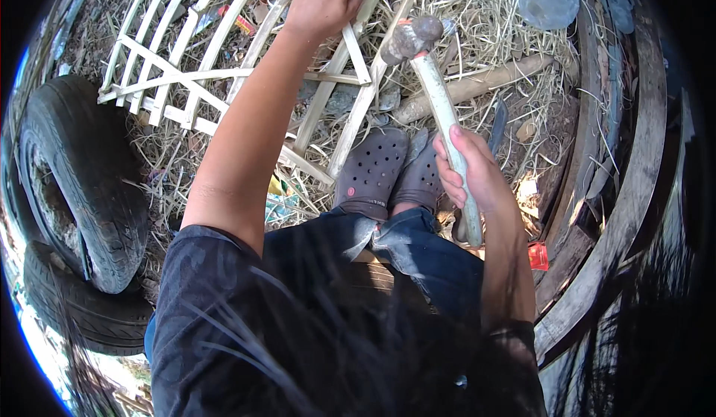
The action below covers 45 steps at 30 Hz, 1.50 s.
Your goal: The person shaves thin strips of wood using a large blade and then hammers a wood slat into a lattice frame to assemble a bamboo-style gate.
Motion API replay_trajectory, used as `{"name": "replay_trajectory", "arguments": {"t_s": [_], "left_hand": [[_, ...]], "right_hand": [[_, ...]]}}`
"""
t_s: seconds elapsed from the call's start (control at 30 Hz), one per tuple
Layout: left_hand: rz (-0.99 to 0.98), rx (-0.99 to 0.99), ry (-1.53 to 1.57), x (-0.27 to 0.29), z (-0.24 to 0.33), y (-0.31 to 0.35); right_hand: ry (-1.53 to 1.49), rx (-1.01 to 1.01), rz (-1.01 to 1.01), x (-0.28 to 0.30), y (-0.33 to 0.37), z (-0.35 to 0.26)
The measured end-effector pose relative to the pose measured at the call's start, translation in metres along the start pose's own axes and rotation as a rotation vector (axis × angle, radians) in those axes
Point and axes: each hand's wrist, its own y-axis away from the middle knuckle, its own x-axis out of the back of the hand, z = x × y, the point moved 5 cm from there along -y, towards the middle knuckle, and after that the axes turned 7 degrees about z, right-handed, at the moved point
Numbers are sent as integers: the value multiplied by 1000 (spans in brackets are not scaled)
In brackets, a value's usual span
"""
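Note:
My right hand (473, 171) is wrapped round the pale, worn handle of a hammer (438, 92). The hammer's rounded metal head points up and away from me, over the edge of a wooden slat (350, 137). My left hand (324, 3) reaches to the far edge of the view and rests on a frame of thin pale wooden slats (212, 40). Its fingers look stretched out, though the tips are cut off by the upper edge. Several slats cross one another at the frame's near end, and a short strip (356, 55) lies just below my left hand.
Old tyres (112, 186) are stacked at the left. Wood shavings (485, 14) litter the ground. A round wooden stick (477, 89) and a dark blade (499, 126) lie beyond my right hand. Long boards (630, 215) line the right side. My clogs (373, 167) are near the slats.

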Motion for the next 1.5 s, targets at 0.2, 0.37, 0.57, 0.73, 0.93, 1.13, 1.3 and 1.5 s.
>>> {"name": "replay_trajectory", "arguments": {"t_s": [0.2, 0.37, 0.57, 0.73, 0.93, 1.13, 1.3, 1.5], "left_hand": [[-46, 62, -119, 27, 0, -2], [-413, -102, -159, 104, 22, -29], [-737, 89, -211, 235, 55, 2], [-1021, 152, 95, 346, 165, 34], [-943, 212, 41, 361, 200, 63], [-852, 179, 77, 327, 211, 69], [-918, 216, 215, 318, 196, 95], [-886, 303, 130, 311, 162, 100]], "right_hand": [[284, -76, 314, 70, 39, 46], [70, -131, 557, 77, 54, 106], [146, -6, 580, 81, 21, 168], [412, 164, 760, 105, -2, 210], [871, 511, 951, 54, 58, 123], [551, 732, 639, -32, 23, 91], [101, 396, 536, -80, -77, 89], [273, 261, 862, -101, -87, 69]]}}
